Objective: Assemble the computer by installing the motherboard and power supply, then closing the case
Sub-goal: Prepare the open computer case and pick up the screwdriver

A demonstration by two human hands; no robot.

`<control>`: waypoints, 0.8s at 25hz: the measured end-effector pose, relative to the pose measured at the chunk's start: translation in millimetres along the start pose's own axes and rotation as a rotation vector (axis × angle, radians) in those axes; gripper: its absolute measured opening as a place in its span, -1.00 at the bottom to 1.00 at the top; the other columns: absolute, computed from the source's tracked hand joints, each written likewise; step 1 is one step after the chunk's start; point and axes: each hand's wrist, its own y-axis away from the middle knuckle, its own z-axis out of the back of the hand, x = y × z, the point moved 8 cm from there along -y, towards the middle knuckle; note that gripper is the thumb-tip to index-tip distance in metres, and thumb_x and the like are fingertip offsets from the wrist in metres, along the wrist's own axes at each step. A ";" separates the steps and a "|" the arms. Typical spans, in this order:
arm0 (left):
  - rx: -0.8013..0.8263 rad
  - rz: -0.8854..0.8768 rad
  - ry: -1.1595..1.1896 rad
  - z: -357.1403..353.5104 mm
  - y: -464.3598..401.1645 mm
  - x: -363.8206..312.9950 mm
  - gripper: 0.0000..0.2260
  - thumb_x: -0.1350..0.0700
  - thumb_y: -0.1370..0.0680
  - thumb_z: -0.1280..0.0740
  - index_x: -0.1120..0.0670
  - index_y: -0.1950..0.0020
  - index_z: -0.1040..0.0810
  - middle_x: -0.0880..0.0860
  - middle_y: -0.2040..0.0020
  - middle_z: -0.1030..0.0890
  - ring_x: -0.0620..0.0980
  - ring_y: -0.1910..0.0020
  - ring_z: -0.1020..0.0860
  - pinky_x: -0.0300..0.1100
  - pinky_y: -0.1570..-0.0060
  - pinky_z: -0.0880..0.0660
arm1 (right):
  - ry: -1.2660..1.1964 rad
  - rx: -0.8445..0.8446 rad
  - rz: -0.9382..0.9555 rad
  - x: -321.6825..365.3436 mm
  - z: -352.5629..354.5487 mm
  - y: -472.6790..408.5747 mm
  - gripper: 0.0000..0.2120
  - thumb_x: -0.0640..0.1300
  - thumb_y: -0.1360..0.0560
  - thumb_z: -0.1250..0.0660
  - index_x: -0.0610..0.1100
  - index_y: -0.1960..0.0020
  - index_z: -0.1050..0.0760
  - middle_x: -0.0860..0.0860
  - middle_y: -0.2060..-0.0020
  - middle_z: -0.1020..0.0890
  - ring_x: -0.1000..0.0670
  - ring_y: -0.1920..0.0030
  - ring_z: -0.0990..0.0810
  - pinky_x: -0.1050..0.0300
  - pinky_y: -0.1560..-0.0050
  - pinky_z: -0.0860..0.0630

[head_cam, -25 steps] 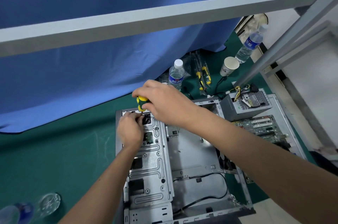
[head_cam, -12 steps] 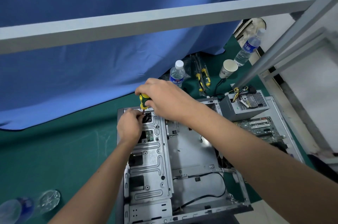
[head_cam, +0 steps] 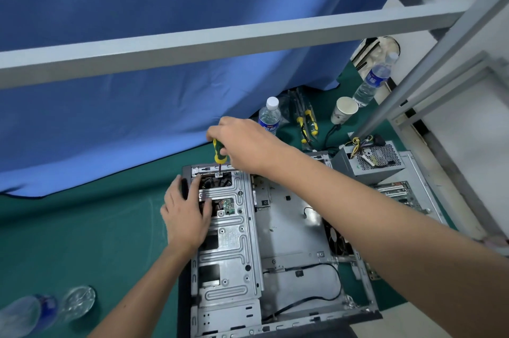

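My right hand (head_cam: 245,144) grips a green-and-yellow screwdriver (head_cam: 219,152), fingers curled tight round the handle, shaft pointing down with the tip at a small tab on the far edge of the drive cage (head_cam: 230,230). My left hand (head_cam: 187,213) rests flat on the left side of that cage, fingers spread and fairly straight, holding nothing, thumb lying over an opening near a small green circuit board (head_cam: 228,206). The computer case (head_cam: 297,235) lies open on its side on the green table (head_cam: 82,227), side panel off, bare metal tray inside with a black cable (head_cam: 311,299) looping along the near part. The power supply (head_cam: 369,160) is not installed; it sits outside the case, just beyond its far right corner, wire bundle sticking up from its far side. The motherboard (head_cam: 396,194) is also out, lying right of the case on a metal panel, partly hidden by my right forearm. Far side of the table: a water bottle (head_cam: 270,116) just behind my right hand, yellow-handled pliers (head_cam: 308,124), a paper cup (head_cam: 344,110), a second bottle (head_cam: 373,81) further right. Near left corner: a blurred clear bottle (head_cam: 49,310) lying down. A blue cloth (head_cam: 165,62) hangs behind the table, and a grey frame bar (head_cam: 220,42) crosses the view above it.
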 end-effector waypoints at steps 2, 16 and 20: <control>0.123 0.039 0.024 -16.4 6.3 6.1 -0.51 -0.08 -0.63 -0.24 -0.09 -0.55 -0.27 0.17 -0.59 -0.03 0.20 -0.54 -0.10 0.19 -0.35 -0.30 | 0.032 0.030 0.033 5.3 -1.1 -2.0 -0.69 -0.33 -0.51 -0.27 -0.14 -0.23 -0.48 -0.09 -0.03 -0.51 -0.17 0.02 -0.54 -0.04 0.05 -0.47; 0.078 -0.004 -0.009 -20.6 5.3 8.8 -0.55 -0.11 -0.62 -0.22 -0.13 -0.51 -0.32 0.09 -0.61 0.01 0.17 -0.43 -0.21 0.14 -0.18 -0.47 | 0.103 0.134 -0.086 -1.7 -8.7 -22.4 -0.84 -0.05 -0.61 -0.19 -0.13 -0.07 -0.29 -0.07 0.00 -0.29 -0.07 0.34 -0.40 0.07 0.35 -0.24; 0.059 -0.007 -0.004 -22.0 5.3 11.2 -0.55 -0.11 -0.61 -0.24 -0.13 -0.50 -0.33 0.05 -0.60 0.01 0.14 -0.44 -0.21 0.14 -0.18 -0.47 | 0.169 0.162 0.075 6.7 -8.1 -21.2 -0.84 -0.26 -0.54 -0.23 -0.05 -0.04 -0.33 -0.04 0.12 -0.31 -0.04 0.35 -0.33 0.09 0.41 -0.17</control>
